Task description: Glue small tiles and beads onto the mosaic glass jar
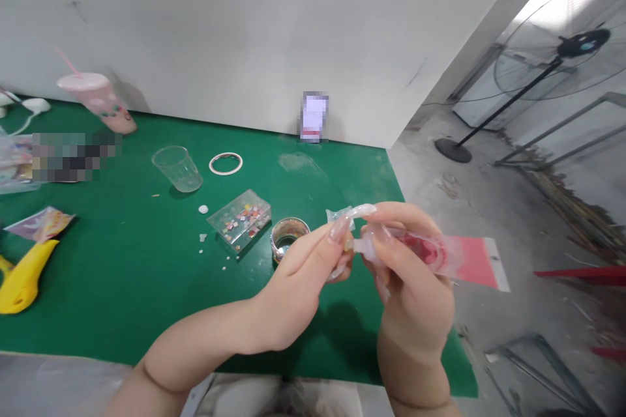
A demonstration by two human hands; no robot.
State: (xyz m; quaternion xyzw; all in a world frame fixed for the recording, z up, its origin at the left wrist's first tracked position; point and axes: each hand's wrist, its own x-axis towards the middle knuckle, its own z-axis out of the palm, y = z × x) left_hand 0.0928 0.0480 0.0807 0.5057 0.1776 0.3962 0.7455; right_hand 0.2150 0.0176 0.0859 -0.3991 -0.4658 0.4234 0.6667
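Observation:
Above the right part of the green table, my right hand (413,260) is closed around a soft, clear-and-pink squeeze tube (469,257), whose flat end sticks out to the right. A whitish nozzle (360,245) points left from it. My left hand (306,267) pinches a small, pale yellowish piece (349,244) at the nozzle's tip; whether it is a cap I cannot tell. Just left of my left hand stands a small shiny, iridescent jar (288,234), partly hidden by it. A clear plastic piece (337,214) lies behind my fingers.
A clear box of small colourful pieces (242,221), a tilted clear cup (178,169) and a white ring (225,163) lie on the green table (147,273). Yellow-handled scissors (29,277) and a pink tumbler (100,101) are leftward. A phone (313,117) leans on the white panel.

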